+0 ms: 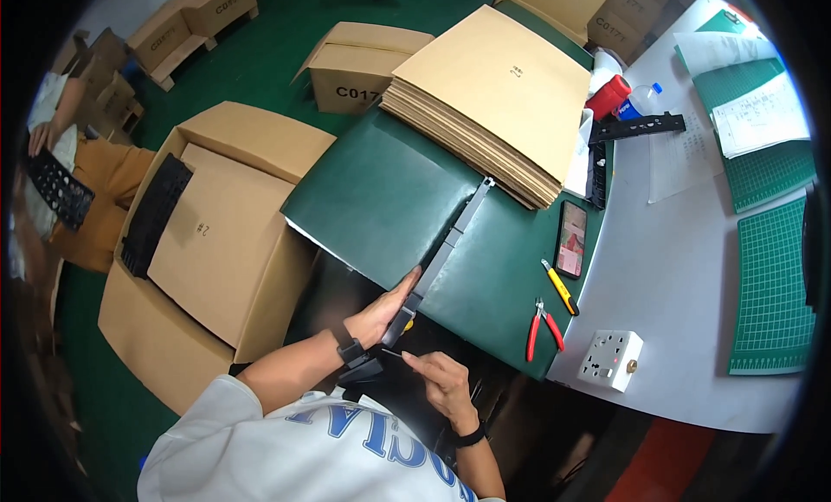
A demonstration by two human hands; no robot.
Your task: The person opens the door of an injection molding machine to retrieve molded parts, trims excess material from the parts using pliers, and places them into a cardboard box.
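Observation:
A long, narrow dark grey plastic part [445,251] stands on edge, slanting across the green-topped table [372,190] and past its near edge. My left hand [386,315] is closed on its near end, the fingers lying along its left side. Just below that end, my right hand [444,382] pinches a thin, dark, pin-like piece [392,353], too small to name surely. A bit of yellow [409,326] shows beside the part's near end; what it belongs to is hidden.
Cardboard sheets [502,95] are stacked at the table's far end. Red-handled cutters [544,331], a yellow utility knife [561,287] and a phone [570,240] lie rightward. A white socket box [610,361] sits on the grey desk. Leftward stands an open carton [260,329]; beyond, another person [95,190] holds a black part.

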